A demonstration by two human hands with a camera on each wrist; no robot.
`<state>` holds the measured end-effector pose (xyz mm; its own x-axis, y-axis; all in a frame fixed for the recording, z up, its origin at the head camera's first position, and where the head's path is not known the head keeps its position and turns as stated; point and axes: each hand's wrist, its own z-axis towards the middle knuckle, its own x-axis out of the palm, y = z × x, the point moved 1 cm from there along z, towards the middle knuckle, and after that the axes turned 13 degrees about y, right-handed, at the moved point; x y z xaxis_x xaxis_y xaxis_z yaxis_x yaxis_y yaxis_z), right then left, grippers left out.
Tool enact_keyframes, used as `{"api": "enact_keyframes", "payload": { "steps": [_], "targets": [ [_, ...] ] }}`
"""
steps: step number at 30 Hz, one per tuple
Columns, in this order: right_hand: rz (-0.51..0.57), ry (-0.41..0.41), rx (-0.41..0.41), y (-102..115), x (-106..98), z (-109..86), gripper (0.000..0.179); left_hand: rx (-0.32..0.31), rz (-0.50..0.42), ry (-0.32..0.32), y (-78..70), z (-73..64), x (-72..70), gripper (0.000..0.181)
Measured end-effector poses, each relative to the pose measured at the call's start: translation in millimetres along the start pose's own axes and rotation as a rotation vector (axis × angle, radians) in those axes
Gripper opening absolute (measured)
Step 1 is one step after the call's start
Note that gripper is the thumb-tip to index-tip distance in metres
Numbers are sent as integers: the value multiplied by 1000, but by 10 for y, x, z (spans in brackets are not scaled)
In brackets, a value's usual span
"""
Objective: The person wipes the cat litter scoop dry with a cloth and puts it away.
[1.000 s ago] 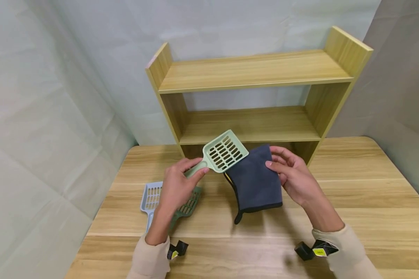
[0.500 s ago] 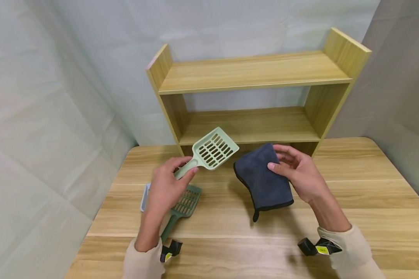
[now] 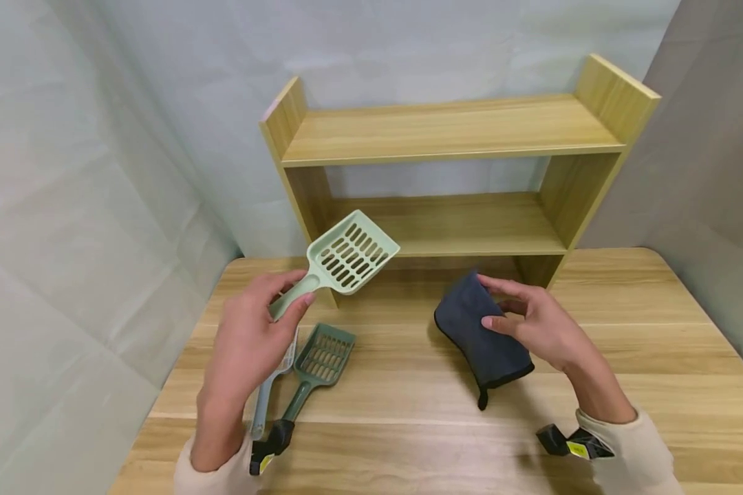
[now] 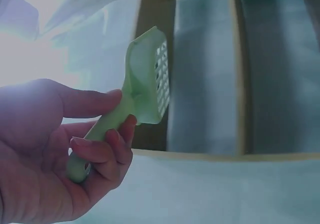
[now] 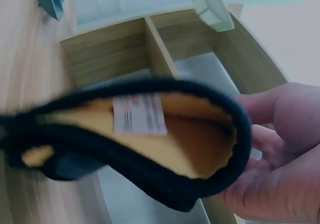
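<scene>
A pale green litter scoop with a slotted head is raised in my left hand, which grips it by the handle. In the left wrist view the thumb lies along the handle and the fingers curl round it from below. My right hand pinches a folded dark blue cloth with black edging and a small hanging loop, held up over the table. From the right wrist view, the fold of the cloth shows a yellow inner side and a white label.
On the wooden table, a dark green slotted scoop lies left of centre. Beside it a grey-blue scoop is partly hidden by my left hand. A wooden two-tier shelf stands at the back.
My left hand has moved left and slightly up with the pale green scoop, away from the cloth. My right hand has shifted right and a little down, and the cloth has tilted with it.
</scene>
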<state>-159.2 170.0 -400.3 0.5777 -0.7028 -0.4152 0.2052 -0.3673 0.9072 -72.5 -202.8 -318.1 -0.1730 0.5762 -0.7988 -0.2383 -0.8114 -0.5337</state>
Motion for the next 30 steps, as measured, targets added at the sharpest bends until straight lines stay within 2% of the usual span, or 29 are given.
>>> {"api": "enact_keyframes", "payload": {
  "steps": [6, 13, 21, 30],
  "targets": [
    [-100, 36, -30, -2, 17, -33, 68, 55, 69, -97, -120, -31, -259, 31],
    [-109, 58, -40, -10, 15, -36, 67, 46, 66, -169, -250, 90, -532, 30],
    [-63, 108, -17, -28, 22, -31, 66, -45, 37, -182, -316, 451, -749, 30],
    [-105, 107, -61, -57, 25, -24, 63, -106, 62, -157, -329, 893, -828, 33]
  ]
}}
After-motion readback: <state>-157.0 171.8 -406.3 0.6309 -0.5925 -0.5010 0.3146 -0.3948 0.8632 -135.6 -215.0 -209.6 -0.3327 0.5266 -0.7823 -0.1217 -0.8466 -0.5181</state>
